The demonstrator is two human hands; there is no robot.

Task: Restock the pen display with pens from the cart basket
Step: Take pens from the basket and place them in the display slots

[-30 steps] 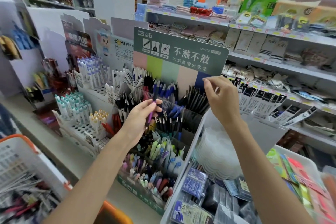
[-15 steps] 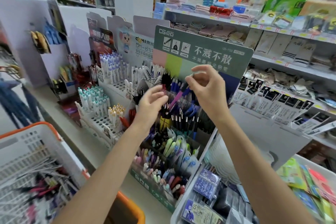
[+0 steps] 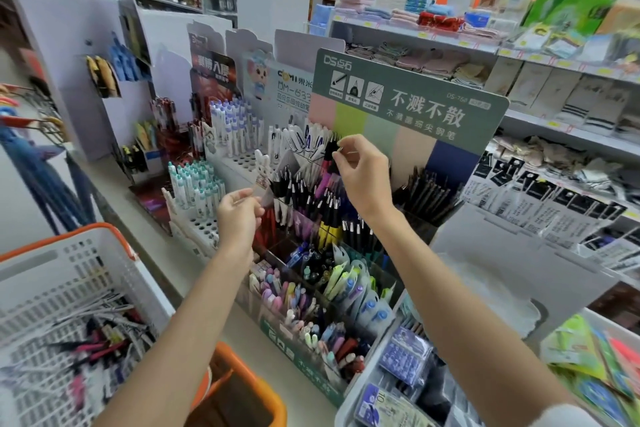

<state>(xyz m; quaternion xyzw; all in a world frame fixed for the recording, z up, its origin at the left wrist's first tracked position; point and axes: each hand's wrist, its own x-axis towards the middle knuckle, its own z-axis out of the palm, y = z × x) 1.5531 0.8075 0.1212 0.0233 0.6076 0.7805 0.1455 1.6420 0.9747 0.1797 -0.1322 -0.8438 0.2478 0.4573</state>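
The green pen display (image 3: 408,97) stands ahead of me, its tiered compartments packed with black, purple, yellow and pastel pens. My right hand (image 3: 363,173) pinches the black top of a purple pen (image 3: 325,177) that stands tilted in an upper compartment. Lower and to the left, my left hand (image 3: 239,208) is off the pen; its fingertips pinch what looks like a small clear wrapper (image 3: 266,198), which is blurred. The white cart basket (image 3: 69,270) with an orange rim is at lower left and holds several loose pens (image 3: 97,333).
More pen stands with white pens (image 3: 235,135) sit left of the display on a grey counter (image 3: 138,225). Shelves of socks and towels (image 3: 554,97) run along the right. Refill packs (image 3: 405,357) lie in a tray below, beside an orange bin (image 3: 242,392).
The purple pen passed from my left hand to my right, which now holds its top in the display. My left hand drew back down and left. The view shifted left.
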